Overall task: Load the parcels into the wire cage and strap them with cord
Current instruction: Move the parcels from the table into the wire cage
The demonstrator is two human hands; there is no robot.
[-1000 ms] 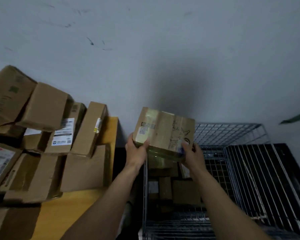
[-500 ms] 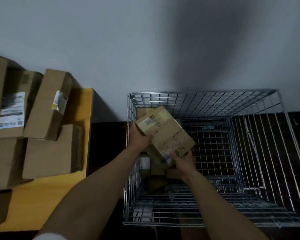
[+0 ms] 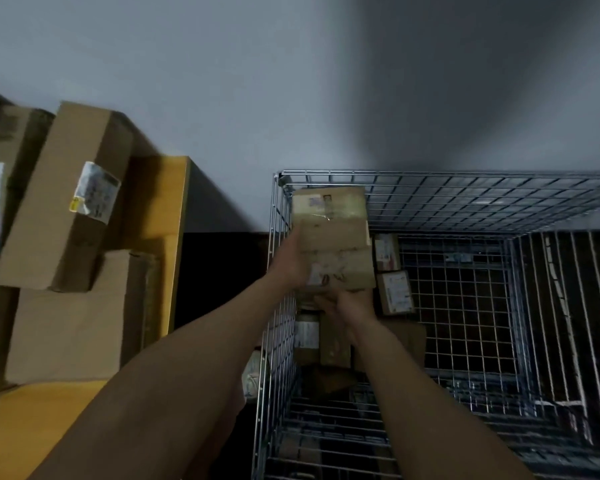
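Hands held one parcel [image 3: 333, 237] between them inside the wire cage [image 3: 465, 175], close to the cage's left wall and towards its far corner. The left hand [image 3: 289, 262] clasped the parcel's left side, palm against the cardboard, its fingertips hidden behind the box. The right hand [image 3: 347, 306] took the near end from beneath, fingers curled under the lower edge; motion blur hid how tightly they closed.

The parcel was a brown cardboard box wrapped in glossy clear tape, its long side pointing away from the person. A small printed label sat near its far end, and dark scrawled marks with a pale sticker sat near the end by the right hand. It was held above other boxes lying lower in the cage [image 3: 334, 344]. Two small labelled boxes [image 3: 395, 293] stood just to its right. Outside the cage, more cardboard boxes [image 3: 66, 202] were stacked on a yellow table [image 3: 156, 216] to the left.
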